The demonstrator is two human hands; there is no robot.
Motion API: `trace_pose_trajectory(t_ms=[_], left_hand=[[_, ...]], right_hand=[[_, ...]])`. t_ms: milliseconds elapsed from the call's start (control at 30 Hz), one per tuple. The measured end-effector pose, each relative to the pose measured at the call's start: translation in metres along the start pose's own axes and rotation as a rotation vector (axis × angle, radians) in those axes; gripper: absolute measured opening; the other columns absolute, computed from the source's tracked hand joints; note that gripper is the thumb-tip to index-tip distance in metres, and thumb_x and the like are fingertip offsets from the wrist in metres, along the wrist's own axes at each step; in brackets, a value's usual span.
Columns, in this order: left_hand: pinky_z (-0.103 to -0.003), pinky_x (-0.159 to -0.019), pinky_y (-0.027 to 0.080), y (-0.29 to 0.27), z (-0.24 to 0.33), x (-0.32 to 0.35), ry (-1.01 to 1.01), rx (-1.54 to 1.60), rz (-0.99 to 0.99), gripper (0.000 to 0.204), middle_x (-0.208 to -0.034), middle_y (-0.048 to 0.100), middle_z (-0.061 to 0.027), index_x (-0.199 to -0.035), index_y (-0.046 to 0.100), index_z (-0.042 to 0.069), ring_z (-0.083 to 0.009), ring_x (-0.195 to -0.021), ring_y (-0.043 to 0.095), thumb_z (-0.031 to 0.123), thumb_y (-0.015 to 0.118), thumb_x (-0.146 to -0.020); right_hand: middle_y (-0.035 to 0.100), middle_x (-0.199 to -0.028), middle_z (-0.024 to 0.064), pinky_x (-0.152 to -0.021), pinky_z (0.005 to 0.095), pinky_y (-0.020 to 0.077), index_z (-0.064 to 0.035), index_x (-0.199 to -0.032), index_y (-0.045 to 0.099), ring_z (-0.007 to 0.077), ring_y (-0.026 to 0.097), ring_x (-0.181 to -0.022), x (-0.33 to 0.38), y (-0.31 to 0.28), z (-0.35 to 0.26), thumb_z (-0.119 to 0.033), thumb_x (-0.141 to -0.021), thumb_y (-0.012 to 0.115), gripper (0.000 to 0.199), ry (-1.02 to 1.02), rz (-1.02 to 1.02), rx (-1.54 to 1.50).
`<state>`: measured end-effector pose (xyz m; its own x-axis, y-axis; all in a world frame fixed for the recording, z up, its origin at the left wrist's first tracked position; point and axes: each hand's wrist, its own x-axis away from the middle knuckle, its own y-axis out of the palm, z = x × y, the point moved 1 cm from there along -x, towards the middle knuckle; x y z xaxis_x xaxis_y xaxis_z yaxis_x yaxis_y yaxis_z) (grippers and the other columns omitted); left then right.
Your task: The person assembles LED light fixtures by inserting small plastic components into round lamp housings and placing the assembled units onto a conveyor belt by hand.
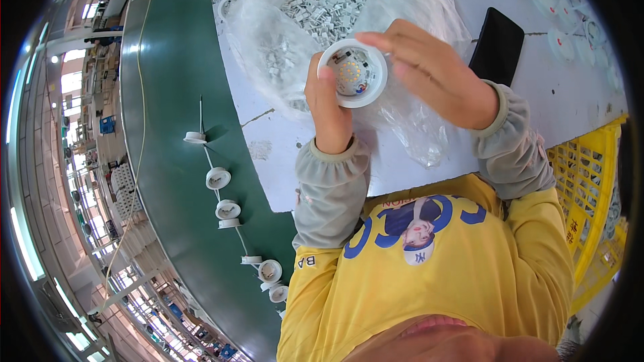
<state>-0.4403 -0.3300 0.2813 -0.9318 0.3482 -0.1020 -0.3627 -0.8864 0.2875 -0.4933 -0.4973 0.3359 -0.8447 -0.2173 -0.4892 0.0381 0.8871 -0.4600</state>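
Observation:
My left hand (329,104) is closed around the side of a round white LED downlight (376,90), its thumb at the rim. The light's open face points up, showing a circuit board (350,75) with a ring of yellow LEDs and small parts. My right hand (439,74) is at the light's right side, fingers stretched out, one fingertip at the upper rim. I cannot tell whether it presses on the rim. Beyond my hands, a clear plastic bag (419,7) lies spread on the white table (278,167), with many small white plastic pieces (329,3) in it.
A black phone (496,47) lies right of my right hand. Clear round discs (563,43) are scattered at the far right. A yellow plastic crate (587,174) stands beside the table. On the green conveyor belt (174,53) at left, several white lamp housings (218,178) sit in a line.

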Motion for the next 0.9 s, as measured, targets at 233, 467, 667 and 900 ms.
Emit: trace_pose_trajectory(t_ms=[233,467,667,900], left_hand=[[-0.029,-0.081,0.041,0.000,0.010,-0.001,0.000,-0.121,-0.096,0.036,-0.101,0.054,-0.0093,-0.108,0.048,-0.003,-0.0160,-0.095,0.052,0.026,0.042,-0.087],[-0.029,-0.077,0.043,0.002,0.015,0.005,-0.083,-0.038,-0.052,0.037,-0.098,0.055,-0.0101,-0.106,0.049,-0.004,-0.0163,-0.090,0.054,0.027,0.042,-0.087],[-0.027,-0.071,0.040,0.013,0.020,0.013,-0.128,0.067,-0.050,0.033,-0.090,0.054,-0.0079,-0.101,0.049,-0.003,-0.0137,-0.083,0.050,0.025,0.043,-0.084],[-0.023,-0.068,0.037,0.021,0.026,0.014,-0.038,-0.063,-0.038,0.027,-0.082,0.053,-0.0048,-0.095,0.050,-0.001,-0.0091,-0.076,0.046,0.016,0.046,-0.075]], right_hand=[[0.052,-0.083,0.0051,-0.059,0.0212,0.0418,0.0013,-0.109,0.049,0.0082,0.048,-0.066,0.002,-0.001,0.023,0.000,-0.082,0.054,0.028,0.162,0.112,-0.153],[0.056,-0.069,0.0037,-0.060,0.0216,0.0457,-0.0031,-0.088,0.057,0.0123,0.053,-0.059,0.002,-0.008,0.018,-0.006,-0.072,0.068,0.020,0.032,0.209,0.012],[0.060,-0.081,0.0047,-0.062,0.0206,0.0458,0.0014,-0.089,0.060,0.0092,0.054,-0.065,0.006,-0.010,0.015,0.001,-0.071,0.068,0.020,0.107,0.169,-0.130],[0.061,-0.075,0.0043,-0.061,0.0195,0.0467,-0.0011,-0.087,0.062,0.0091,0.056,-0.063,0.006,-0.007,0.013,-0.002,-0.071,0.068,0.018,0.072,0.249,-0.147]])
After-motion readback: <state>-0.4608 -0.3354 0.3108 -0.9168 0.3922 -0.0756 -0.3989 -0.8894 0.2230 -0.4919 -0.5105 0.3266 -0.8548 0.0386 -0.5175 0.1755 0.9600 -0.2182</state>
